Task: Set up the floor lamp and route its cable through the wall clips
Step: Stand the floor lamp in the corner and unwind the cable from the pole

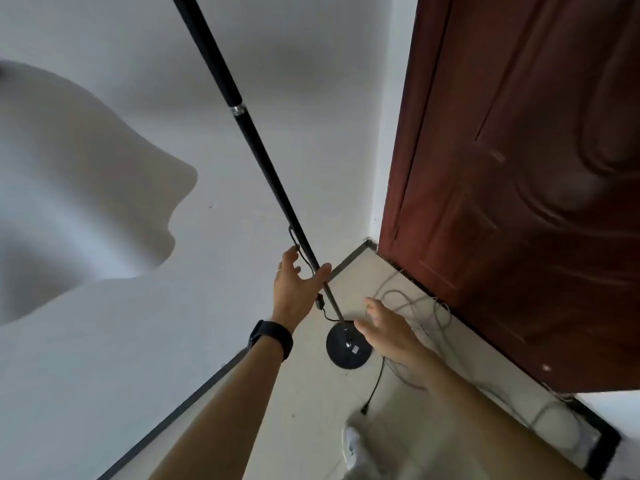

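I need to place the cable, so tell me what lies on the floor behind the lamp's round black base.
Behind the round black base, pale grey cables lie in loose loops on the beige tile floor, before the reddish-brown wooden door. The right hand covers part of them.

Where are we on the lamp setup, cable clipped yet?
Done: the floor lamp stands on its round base in the corner by the door. In hand: the left hand is open at the lower pole, the right hand is open over the base, neither gripping. Left: the black cable lies loose on the floor; no wall clips are visible, so routing looks unstarted.
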Demonstrator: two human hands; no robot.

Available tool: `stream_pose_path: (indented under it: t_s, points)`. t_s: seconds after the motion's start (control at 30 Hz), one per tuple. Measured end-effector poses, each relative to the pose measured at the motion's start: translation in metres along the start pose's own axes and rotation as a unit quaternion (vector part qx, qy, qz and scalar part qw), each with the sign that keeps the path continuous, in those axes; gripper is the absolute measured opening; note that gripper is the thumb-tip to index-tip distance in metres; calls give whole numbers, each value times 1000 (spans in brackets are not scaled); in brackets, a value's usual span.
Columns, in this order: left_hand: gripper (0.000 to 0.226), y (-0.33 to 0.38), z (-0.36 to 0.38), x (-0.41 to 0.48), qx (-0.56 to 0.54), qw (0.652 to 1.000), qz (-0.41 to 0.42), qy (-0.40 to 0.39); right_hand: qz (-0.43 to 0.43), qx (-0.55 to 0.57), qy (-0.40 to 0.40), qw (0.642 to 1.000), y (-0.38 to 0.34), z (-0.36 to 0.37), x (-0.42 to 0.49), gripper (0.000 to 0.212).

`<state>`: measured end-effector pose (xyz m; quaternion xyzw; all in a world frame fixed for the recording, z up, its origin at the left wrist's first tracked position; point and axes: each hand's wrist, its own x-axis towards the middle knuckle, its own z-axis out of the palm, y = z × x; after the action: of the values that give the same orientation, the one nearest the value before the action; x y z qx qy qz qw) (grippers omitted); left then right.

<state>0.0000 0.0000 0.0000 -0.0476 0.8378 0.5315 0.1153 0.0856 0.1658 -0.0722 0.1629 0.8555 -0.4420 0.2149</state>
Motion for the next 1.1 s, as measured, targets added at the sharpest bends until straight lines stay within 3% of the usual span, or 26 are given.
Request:
stream_pose_path:
  t_s: [0.17,0.27,0.4,0.57,0.73,0.93,1.1]
  points:
    - [29,15,21,29,-12,999,-4,51,-10,-55,-52,997,-19,-11,68,72]
    - [44,20,27,37,-13,996,-31,78,-61,-57,-87,993,-27,-9,98,71]
    - [59,25,33,46,-92,986,-90,102,-96,-80,-132,983,-27,-6,127,63]
    - [55,31,37,39,-199,954,-130,181,-126,-121,-161,971,-3,12,133,52]
    - [73,59,5,12,-235,934,-85,256,-167,-126,-163,964,-7,28,112,51]
    - [74,121,-88,-57,-249,903,5,351,-252,-115,-138,951,-69,43,74,56]
    - [71,139,-172,-153,-274,850,32,448,-338,-118,-215,908,-133,84,-6,45]
